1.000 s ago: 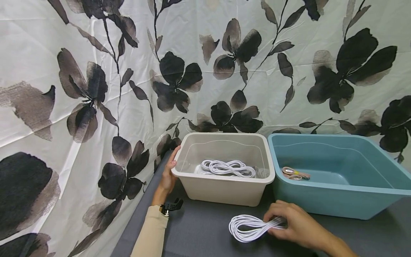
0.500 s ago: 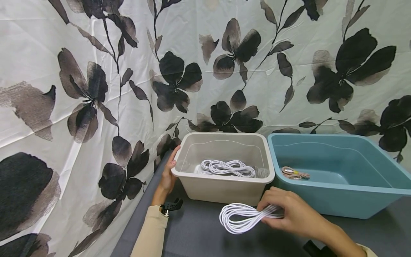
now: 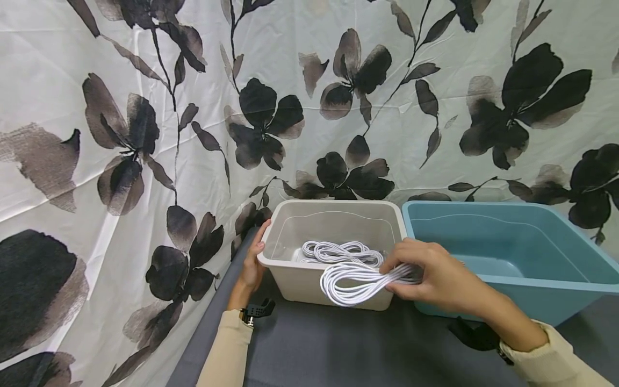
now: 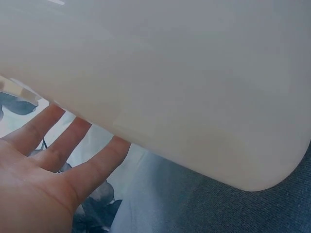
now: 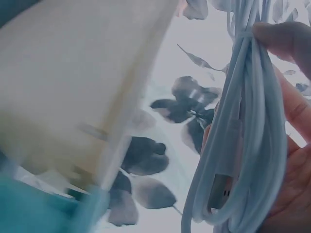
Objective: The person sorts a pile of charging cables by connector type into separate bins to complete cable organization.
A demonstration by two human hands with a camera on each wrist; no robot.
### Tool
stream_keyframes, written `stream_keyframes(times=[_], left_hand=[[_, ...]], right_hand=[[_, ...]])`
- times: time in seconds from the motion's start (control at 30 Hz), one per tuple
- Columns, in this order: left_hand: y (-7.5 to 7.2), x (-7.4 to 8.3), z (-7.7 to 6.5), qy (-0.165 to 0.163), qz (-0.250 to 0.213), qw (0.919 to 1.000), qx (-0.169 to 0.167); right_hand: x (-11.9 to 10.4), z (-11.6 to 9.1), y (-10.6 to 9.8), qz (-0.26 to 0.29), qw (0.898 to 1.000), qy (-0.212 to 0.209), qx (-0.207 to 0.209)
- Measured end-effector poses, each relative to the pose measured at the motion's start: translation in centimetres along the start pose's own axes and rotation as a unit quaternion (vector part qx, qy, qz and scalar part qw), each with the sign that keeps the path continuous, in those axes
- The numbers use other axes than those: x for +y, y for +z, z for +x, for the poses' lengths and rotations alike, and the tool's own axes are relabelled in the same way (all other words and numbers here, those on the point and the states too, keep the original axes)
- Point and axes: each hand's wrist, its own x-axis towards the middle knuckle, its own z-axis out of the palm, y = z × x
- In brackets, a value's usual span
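My right hand (image 3: pixel 430 274) pinches a coiled white cable (image 3: pixel 358 285) and holds it up before the front rim of the beige bin (image 3: pixel 333 287). In the right wrist view, the thumb presses the coil (image 5: pixel 248 97) near its tied middle, and a USB plug (image 5: pixel 222 191) shows among the loops. Inside the bin lies another coiled white cable (image 3: pixel 340 251), partly covered by the held one. My left hand (image 3: pixel 251 267) rests against the bin's left side; in the left wrist view its fingers (image 4: pixel 99 167) reach out fairly straight, fingertips touching the bin wall (image 4: pixel 160 87).
Right beside the beige bin stands a larger teal bin (image 3: pixel 546 285), its near left part behind my right hand. Both bins sit on a grey cloth-covered table (image 3: pixel 338 349). A white curtain with dark flowers (image 3: pixel 203 134) hangs behind and to the left.
My right hand has lifted the coiled white cable off the table, up and slightly left, to the beige bin's front rim. It now hides the tan cable in the teal bin. My left hand stays put.
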Motion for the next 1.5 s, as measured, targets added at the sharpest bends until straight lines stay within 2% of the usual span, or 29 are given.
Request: stream_keyframes(times=[0.27,0.7,1.07,1.5], left_hand=[[0.0,0.0,0.0,-0.002,0.003,1.0,0.0],[0.0,0.2,0.0,-0.013,-0.003,0.9999,0.004],[-0.1,0.2,0.2,-0.007,0.003,1.0,-0.001],[0.0,0.0,0.3,-0.007,0.0,1.0,0.002]], right_hand=[[0.3,3.0,-2.1,-0.024,1.0,0.009,-0.005],[4.0,8.8,-3.3,-0.004,0.993,0.104,-0.047],[7.5,12.2,-2.5,0.011,0.989,0.13,-0.065],[11.1,14.1,-1.1,0.021,0.982,0.166,-0.09]])
